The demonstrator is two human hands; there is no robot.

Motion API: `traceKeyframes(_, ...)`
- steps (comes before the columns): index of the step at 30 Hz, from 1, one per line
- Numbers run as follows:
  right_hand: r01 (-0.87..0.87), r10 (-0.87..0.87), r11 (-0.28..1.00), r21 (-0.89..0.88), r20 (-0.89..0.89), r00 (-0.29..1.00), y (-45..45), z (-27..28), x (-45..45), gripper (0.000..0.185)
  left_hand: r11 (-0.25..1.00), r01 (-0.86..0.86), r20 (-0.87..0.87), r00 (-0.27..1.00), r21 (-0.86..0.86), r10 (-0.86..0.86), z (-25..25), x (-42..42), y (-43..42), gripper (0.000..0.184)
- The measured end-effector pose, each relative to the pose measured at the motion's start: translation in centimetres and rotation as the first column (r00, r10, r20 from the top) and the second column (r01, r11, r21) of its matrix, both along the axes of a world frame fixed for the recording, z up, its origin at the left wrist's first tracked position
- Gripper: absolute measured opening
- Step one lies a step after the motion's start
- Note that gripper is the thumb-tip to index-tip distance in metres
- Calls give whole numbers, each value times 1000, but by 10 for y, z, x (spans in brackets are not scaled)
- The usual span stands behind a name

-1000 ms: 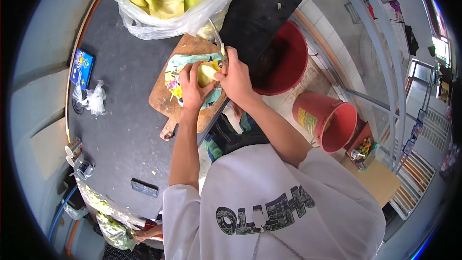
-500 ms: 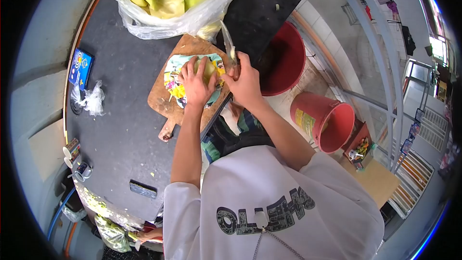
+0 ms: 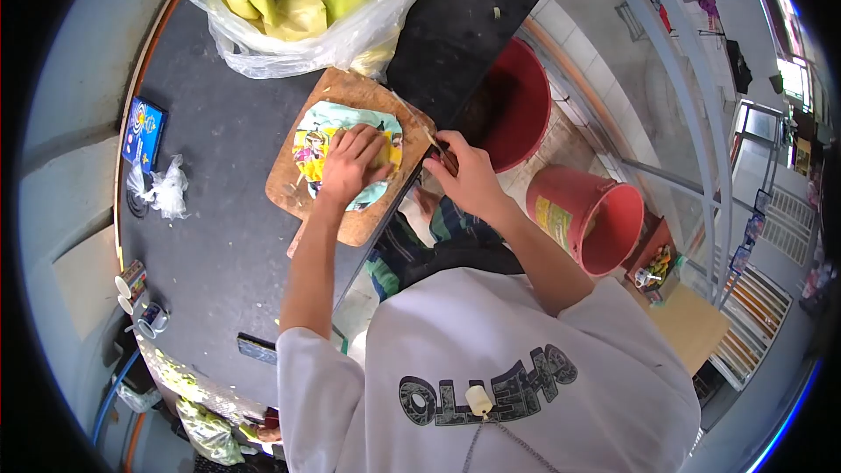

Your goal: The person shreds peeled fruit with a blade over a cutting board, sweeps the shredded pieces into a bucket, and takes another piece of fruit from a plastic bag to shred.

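Note:
On a wooden cutting board [image 3: 285,180] lies a round, pale-green piece with a colourful print [image 3: 317,123]; whether it is cloth or plastic I cannot tell. My left hand [image 3: 352,158] rests on it, fingers curled over a yellow-green fruit piece [image 3: 382,156] that they mostly hide. Just right of the board, my right hand [image 3: 469,173] is closed round the handle of a knife [image 3: 413,112]. The thin blade points up and left along the board's right edge. A plastic bag [image 3: 263,60] full of peeled yellow-green fruit pieces [image 3: 302,17] stands beyond the board.
The dark table [image 3: 210,254] bears a blue box [image 3: 144,133], a crumpled plastic bag [image 3: 166,188], cups [image 3: 131,285] and a phone [image 3: 257,348]. Red buckets [image 3: 517,114] stand on the floor at right. Another person's hand [image 3: 267,432] shows at lower left.
My right hand and the knife have moved down and slightly right. My left hand has shifted a little left, its fingers more curled. The printed piece looks flatter and rounder.

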State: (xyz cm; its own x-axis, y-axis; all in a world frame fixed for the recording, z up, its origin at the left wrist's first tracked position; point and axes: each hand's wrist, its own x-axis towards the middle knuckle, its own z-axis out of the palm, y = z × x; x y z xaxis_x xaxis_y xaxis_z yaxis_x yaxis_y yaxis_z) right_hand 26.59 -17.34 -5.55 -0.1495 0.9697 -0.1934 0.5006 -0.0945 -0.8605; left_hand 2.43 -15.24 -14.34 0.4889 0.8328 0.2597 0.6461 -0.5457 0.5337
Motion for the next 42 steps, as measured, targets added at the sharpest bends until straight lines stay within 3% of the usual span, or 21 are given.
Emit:
traceKeyframes(3,-82,84,985,-153,7,996,-1,9,4,37,999,20,7,1000,39,-21,0,-3,2,51)
traceKeyframes(7,-131,127,973,-192,-36,991,3,10,-7,31,997,40,28,999,60,-42,2,-4,2,47)
traceKeyframes(9,-237,248,967,-93,147,957,7,6,-14,21,999,29,12,1000,39,-29,17,-3,0,46)
traceKeyframes(10,-236,248,967,-93,144,958,12,9,-19,21,990,-141,25,990,31,140,33,3,-6,43)
traceKeyframes(11,-272,295,954,-124,251,922,17,13,-23,21,952,-304,38,952,19,303,42,6,-13,41)
traceKeyframes(12,-303,342,939,-164,352,871,21,16,-26,21,954,-300,37,954,14,299,42,6,-23,41)
traceKeyframes(14,-353,397,918,-180,390,831,29,16,-30,21,862,-505,-47,863,-37,503,33,4,-41,34)
traceKeyframes(16,-406,455,890,-205,423,784,35,11,-32,21,849,-512,-30,858,-133,512,35,13,-51,27)
traceKeyframes(18,-456,458,883,-112,420,783,39,2,-34,17,804,-543,-43,834,-243,550,38,22,-54,27)
traceKeyframes(21,-500,532,842,-202,469,705,47,-3,-35,23,814,-535,-63,842,-224,536,42,25,-48,30)
traceKeyframes(26,-499,549,833,-237,459,698,47,-3,-37,23,829,-524,-86,851,-197,517,41,28,-48,33)
traceKeyframes(33,-607,651,749,-267,466,599,51,31,-47,21,804,-523,-314,843,-282,437,43,35,-30,35)
traceKeyframes(37,-646,663,728,-228,472,581,47,9,-36,18,785,-540,-379,824,-302,421,44,38,-27,32)
traceKeyframes(39,-583,694,717,-382,471,544,52,7,-34,16,795,-548,-373,816,-258,442,46,40,-27,25)
traceKeyframes(40,-590,696,714,-377,476,538,54,11,-37,16,800,-563,-363,804,-209,471,44,41,-26,19)
traceKeyframes(41,-624,660,733,-272,508,554,49,17,-40,15,834,-483,-418,838,-267,352,35,34,-32,29)
traceKeyframes(42,-645,625,743,-178,528,575,40,24,-41,15,832,-479,-418,841,-281,343,37,34,-35,29)
